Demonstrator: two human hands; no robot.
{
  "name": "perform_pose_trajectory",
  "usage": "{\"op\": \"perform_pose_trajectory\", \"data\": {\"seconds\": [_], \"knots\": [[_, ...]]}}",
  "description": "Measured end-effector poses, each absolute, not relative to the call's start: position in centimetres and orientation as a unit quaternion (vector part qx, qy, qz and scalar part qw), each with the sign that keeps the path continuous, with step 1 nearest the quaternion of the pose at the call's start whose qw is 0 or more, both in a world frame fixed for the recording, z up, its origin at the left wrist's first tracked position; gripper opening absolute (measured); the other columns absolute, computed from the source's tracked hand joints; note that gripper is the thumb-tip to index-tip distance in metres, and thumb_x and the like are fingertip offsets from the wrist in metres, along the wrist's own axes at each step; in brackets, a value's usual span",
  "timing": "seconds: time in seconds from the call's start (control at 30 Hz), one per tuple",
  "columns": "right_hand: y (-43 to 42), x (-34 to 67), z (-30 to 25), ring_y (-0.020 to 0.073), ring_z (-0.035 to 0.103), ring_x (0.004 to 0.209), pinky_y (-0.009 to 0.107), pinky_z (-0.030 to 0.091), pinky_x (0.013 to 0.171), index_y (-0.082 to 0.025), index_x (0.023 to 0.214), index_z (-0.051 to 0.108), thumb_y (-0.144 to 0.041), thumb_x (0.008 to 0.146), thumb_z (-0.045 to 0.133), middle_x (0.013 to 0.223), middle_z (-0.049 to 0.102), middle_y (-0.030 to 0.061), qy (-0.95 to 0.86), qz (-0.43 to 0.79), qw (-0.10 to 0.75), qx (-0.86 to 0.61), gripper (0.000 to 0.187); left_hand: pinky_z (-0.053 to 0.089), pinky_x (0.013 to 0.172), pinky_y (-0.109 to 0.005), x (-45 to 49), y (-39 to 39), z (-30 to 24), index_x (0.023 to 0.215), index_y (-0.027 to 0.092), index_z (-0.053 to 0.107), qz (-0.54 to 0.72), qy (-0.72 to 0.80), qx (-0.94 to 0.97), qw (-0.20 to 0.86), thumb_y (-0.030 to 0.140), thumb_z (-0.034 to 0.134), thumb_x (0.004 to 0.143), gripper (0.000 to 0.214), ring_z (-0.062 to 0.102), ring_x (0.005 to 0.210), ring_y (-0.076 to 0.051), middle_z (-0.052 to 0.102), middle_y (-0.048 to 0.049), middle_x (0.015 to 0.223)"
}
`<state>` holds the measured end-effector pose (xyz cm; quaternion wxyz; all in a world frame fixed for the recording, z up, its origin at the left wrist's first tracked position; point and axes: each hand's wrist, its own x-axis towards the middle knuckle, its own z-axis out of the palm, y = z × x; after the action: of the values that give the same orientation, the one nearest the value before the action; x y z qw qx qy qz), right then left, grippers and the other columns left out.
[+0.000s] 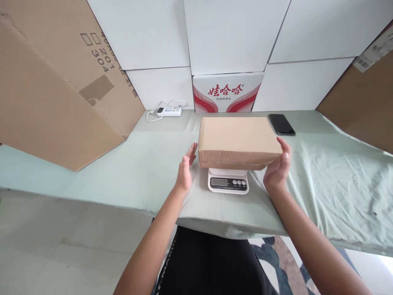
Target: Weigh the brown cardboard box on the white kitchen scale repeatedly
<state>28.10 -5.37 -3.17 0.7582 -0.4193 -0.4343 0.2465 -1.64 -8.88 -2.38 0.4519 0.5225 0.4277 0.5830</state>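
Note:
A closed brown cardboard box [238,137] rests on top of a small white kitchen scale [229,184], covering most of its platform. The scale's display and buttons face me below the box's front edge; the display shows no figures I can read. Beside the box's left end is my left hand [186,168], fingers stretched out and a narrow gap from the cardboard. My right hand [278,166] touches the box's right front corner, with the thumb at the side and some fingers partly hidden under the edge.
A black phone [281,124] lies behind the right hand. At the back left sits a white device with a cable [169,111]. White boxes [229,93] line the back, with large cardboard cartons [61,90] at both sides. A pale green cloth [147,164] covers the table.

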Motion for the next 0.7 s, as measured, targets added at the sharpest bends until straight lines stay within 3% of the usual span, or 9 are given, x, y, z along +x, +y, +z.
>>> {"op": "perform_pose_trajectory", "data": {"seconds": [0.23,0.43,0.7], "knots": [[-5.69,27.64,-3.09,0.0391,0.064,0.154,0.071,0.041,0.139,-0.028,0.149,0.068,-0.080,0.103,0.052,0.150,0.073,0.0122,-0.465,0.242,0.748,-0.407,0.071,0.033,0.150,-0.060,-1.53,-8.78,-2.45,0.165,0.035,0.069,0.577,0.429,0.524,0.457,0.099,0.033,0.102,0.096,0.039,0.181,-0.038,0.057,-0.0061,0.185],[-5.24,28.20,-3.82,0.0424,0.064,0.155,0.076,0.044,0.136,-0.035,0.151,0.067,-0.082,0.103,0.048,0.153,0.071,0.0123,-0.496,0.215,0.732,-0.414,0.069,0.035,0.148,-0.060,-1.45,-8.82,-2.57,0.163,0.031,0.070,0.570,0.417,0.535,0.463,0.098,0.034,0.102,0.097,0.044,0.178,-0.039,0.061,-0.0084,0.182],[-5.93,27.78,-3.65,0.0417,0.063,0.159,0.075,0.041,0.139,-0.032,0.151,0.070,-0.080,0.105,0.049,0.160,0.072,0.0116,-0.497,0.236,0.729,-0.407,0.069,0.032,0.149,-0.063,-1.17,-9.24,-2.00,0.162,0.029,0.072,0.557,0.413,0.550,0.465,0.098,0.034,0.103,0.098,0.044,0.178,-0.041,0.066,-0.0103,0.177]]}}
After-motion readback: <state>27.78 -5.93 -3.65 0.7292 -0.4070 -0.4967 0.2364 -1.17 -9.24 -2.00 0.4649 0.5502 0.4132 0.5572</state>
